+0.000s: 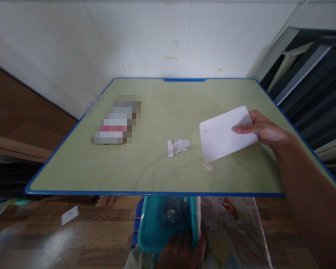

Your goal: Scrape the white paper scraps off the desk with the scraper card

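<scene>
My right hand [264, 129] grips a thin white board [224, 134] with rounded corners and a small hole near its left side. The thumb lies on the board's face, and the board is tilted above the table. A small heap of torn white paper scraps [179, 146] lies on the table to the left. Another small scrap [208, 167] is just below the board's lower corner. Under the table's front edge, my left hand [182, 251] is closed at the rim of a teal plastic tub [149, 239]; its fingers are partly in shadow.
The pale green table [151, 175] has a blue edge. A blurred-out rectangular item [114, 121] lies at its left. Right of the tub, a patterned bag or cloth [240, 239] bears paper scraps. A white card [70, 215] lies on the wooden floor. Dark panels [313, 78] stand at the right.
</scene>
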